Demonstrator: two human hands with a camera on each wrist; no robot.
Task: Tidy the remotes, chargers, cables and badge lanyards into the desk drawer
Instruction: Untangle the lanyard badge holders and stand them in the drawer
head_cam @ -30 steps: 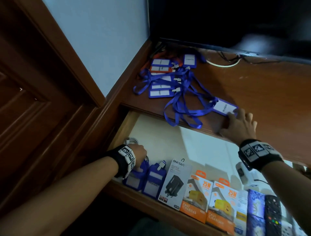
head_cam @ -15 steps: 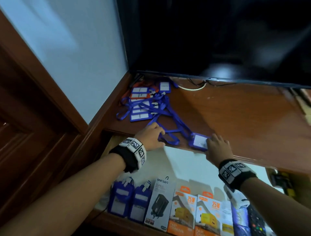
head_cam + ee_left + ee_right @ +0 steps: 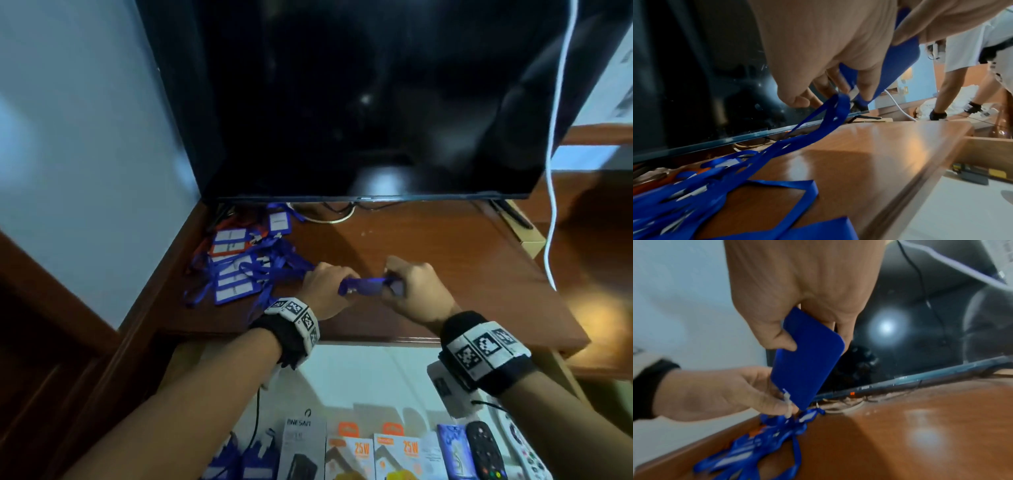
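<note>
The biggest change since 1 second ago is where the hands are: the left hand was down in the drawer among the stored badges and the right hand lay flat on a badge at the worktop edge. Now both are raised over the worktop, in front of the TV, sharing 1 blue badge. The right hand pinches the card's upper end between thumb and fingers; the left hand grips the clip end and strap, fingers curled. The strap runs from the left hand back to the pile left of the hands, below the TV's left corner, so this badge is lifted but not freed.

For the task, I judge this as 1 more lanyard picked for the drawer, likely to be gathered or wound first; several badges, 1 of them orange, are still on the worktop.

In the drawer, nearer the person than the TV, stand 2 badges, a row of charger boxes and remotes. A white cable hangs past the TV's right edge. Another person bends over at the far right.

What stands in the way: the strap is tangled with the other straps, so pulling may drag the pile along.
</note>
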